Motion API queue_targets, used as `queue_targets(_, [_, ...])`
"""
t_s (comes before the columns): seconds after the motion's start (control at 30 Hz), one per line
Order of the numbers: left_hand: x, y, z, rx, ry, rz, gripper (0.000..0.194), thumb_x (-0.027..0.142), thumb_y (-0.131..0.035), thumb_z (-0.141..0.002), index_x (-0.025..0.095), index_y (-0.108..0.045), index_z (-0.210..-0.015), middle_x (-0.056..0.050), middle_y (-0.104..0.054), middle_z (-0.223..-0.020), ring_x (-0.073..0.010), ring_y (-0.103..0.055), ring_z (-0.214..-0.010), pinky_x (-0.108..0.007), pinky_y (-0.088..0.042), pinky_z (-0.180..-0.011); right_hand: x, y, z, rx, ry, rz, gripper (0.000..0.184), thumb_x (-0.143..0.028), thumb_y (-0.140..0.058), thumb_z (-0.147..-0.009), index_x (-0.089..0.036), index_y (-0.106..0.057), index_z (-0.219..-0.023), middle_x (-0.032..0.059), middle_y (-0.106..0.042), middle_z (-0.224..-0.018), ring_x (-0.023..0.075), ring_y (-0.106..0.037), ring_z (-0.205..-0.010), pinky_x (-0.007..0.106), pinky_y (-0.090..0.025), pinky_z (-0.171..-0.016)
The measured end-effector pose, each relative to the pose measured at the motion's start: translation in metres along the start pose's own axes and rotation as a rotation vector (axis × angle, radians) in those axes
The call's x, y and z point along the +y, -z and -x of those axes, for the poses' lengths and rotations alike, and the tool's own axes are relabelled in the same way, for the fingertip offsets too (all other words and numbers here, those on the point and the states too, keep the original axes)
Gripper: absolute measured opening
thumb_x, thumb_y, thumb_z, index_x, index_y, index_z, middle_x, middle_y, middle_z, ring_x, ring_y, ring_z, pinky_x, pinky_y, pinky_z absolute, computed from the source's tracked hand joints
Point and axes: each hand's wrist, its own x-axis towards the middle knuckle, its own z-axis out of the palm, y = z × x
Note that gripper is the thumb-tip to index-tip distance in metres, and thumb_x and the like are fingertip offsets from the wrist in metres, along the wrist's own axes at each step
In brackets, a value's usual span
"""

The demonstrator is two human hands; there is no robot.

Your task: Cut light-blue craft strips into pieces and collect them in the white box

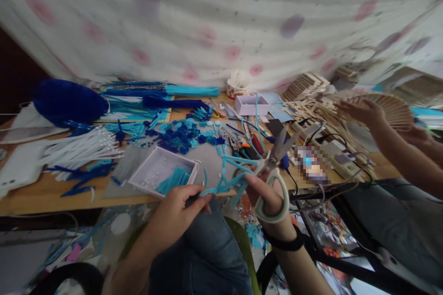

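Observation:
Light blue pipe cleaners (224, 179), bent and twisted together, stretch between my hands above the table's front edge. My left hand (183, 209) pinches their lower left end between thumb and fingers. Scissors (277, 154) with pale handles hang on my right hand (266, 196), their blades slightly apart and pointing up and away. The fingers of that hand also touch the right side of the blue strands; how firmly is hidden. Just beyond my left hand, a white tray (143, 170) contains cut turquoise pieces (175, 179) and small pearly beads.
Blue flower shapes (183, 134) cover the mid-table. White bead-tipped stems (83, 147) and dark blue fluffy material (71, 101) lie left. Pliers (247, 151), a phone (311, 164), power strips (346, 162) and wooden sticks are right. Another person's hand (367, 113) holds a fan-shaped wooden piece (394, 110).

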Motion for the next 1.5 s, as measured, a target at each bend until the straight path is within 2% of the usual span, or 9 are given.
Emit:
queue_targets(0.1, [0.002, -0.001, 0.003, -0.087, -0.015, -0.01, 0.03, 0.029, -0.055, -0.093, 0.022, -0.07, -0.068, 0.0, -0.07, -0.066, -0.0181, -0.066, -0.065, -0.024, -0.049, -0.064, -0.006, -0.001, 0.001, 0.065, 0.114, -0.032, 0.014, -0.033, -0.079, -0.078, -0.029, -0.07, -0.088, -0.0004, -0.066, -0.085, 0.0212, -0.061, -0.084, 0.036, -0.049, -0.08])
queue_targets(0.23, [0.004, -0.009, 0.009, -0.188, -0.038, -0.009, 0.025, 0.028, -0.051, -0.095, 0.023, -0.069, -0.079, 0.0, -0.068, -0.071, -0.0167, -0.064, -0.066, -0.023, -0.049, -0.063, -0.012, -0.004, 0.0, 0.093, 0.059, -0.013, 0.017, -0.034, -0.083, -0.073, -0.028, -0.072, -0.084, -0.001, -0.067, -0.083, 0.0197, -0.061, -0.081, 0.035, -0.051, -0.08])
queue_targets(0.33, [0.005, -0.012, 0.009, -0.194, 0.04, 0.133, 0.018, 0.026, -0.05, -0.093, 0.023, -0.064, -0.081, 0.001, -0.067, -0.071, -0.017, -0.065, -0.068, -0.025, -0.05, -0.068, -0.012, -0.008, -0.001, 0.102, 0.002, -0.041, 0.019, -0.033, -0.086, -0.07, -0.027, -0.073, -0.082, -0.0015, -0.067, -0.081, 0.0184, -0.062, -0.08, 0.033, -0.052, -0.079])
queue_targets(0.5, [0.002, -0.009, 0.005, -0.363, 0.174, 0.488, 0.003, 0.024, -0.061, -0.086, 0.021, -0.061, -0.087, 0.0, -0.072, -0.069, -0.0178, -0.07, -0.071, -0.029, -0.053, -0.073, -0.009, -0.008, -0.006, 0.12, -0.028, -0.177, 0.017, -0.03, -0.085, -0.071, -0.027, -0.071, -0.08, -0.003, -0.068, -0.081, 0.0175, -0.064, -0.08, 0.031, -0.054, -0.076])
queue_targets(0.77, [-0.018, -0.029, 0.006, -0.489, 0.314, 0.559, 0.015, 0.033, -0.067, -0.081, 0.02, -0.059, -0.083, 0.001, -0.073, -0.068, -0.0166, -0.069, -0.062, -0.028, -0.051, -0.067, -0.007, -0.001, -0.01, 0.172, -0.033, -0.293, 0.01, -0.026, -0.083, -0.073, -0.026, -0.074, -0.076, -0.0022, -0.072, -0.083, 0.0183, -0.067, -0.087, 0.032, -0.056, -0.085])
queue_targets(0.93, [-0.02, -0.029, 0.01, -0.284, 0.377, 0.713, 0.031, 0.049, -0.062, -0.088, 0.02, -0.05, -0.088, -0.003, -0.072, -0.073, -0.0159, -0.065, -0.056, -0.028, -0.046, -0.061, -0.004, 0.008, -0.011, 0.18, -0.025, -0.293, 0.006, -0.027, -0.08, -0.074, -0.026, -0.076, -0.077, -0.0002, -0.076, -0.089, 0.0247, -0.068, -0.098, 0.04, -0.057, -0.09])
queue_targets(1.1, [-0.01, -0.016, 0.013, -0.075, 0.322, 0.857, 0.033, 0.05, -0.066, -0.087, 0.02, -0.053, -0.08, 0.004, -0.061, -0.059, -0.0102, -0.05, -0.049, -0.025, -0.042, -0.056, -0.011, 0.012, -0.011, 0.133, -0.076, -0.264, 0.01, -0.03, -0.082, -0.072, -0.025, -0.074, -0.075, 0.0019, -0.074, -0.083, 0.0264, -0.069, -0.097, 0.042, -0.055, -0.092])
queue_targets(1.37, [-0.009, -0.004, 0.001, 0.136, 0.158, 0.548, 0.03, 0.049, -0.069, -0.086, 0.019, -0.068, -0.091, -0.003, -0.071, -0.089, -0.0189, -0.064, -0.091, -0.028, -0.047, -0.088, -0.018, 0.001, -0.007, 0.09, -0.061, -0.212, 0.019, -0.03, -0.086, -0.069, -0.025, -0.071, -0.08, -0.0017, -0.067, -0.076, 0.0192, -0.065, -0.074, 0.033, -0.056, -0.073])
queue_targets(1.5, [0.002, -0.013, -0.002, 0.111, 0.138, 0.484, 0.035, 0.055, -0.064, -0.086, 0.02, -0.066, -0.091, -0.004, -0.071, -0.094, -0.0213, -0.064, -0.098, -0.031, -0.046, -0.093, -0.017, -0.004, -0.005, 0.055, -0.092, -0.195, 0.02, -0.03, -0.085, -0.07, -0.024, -0.07, -0.081, -0.0022, -0.065, -0.077, 0.017, -0.063, -0.072, 0.03, -0.055, -0.069])
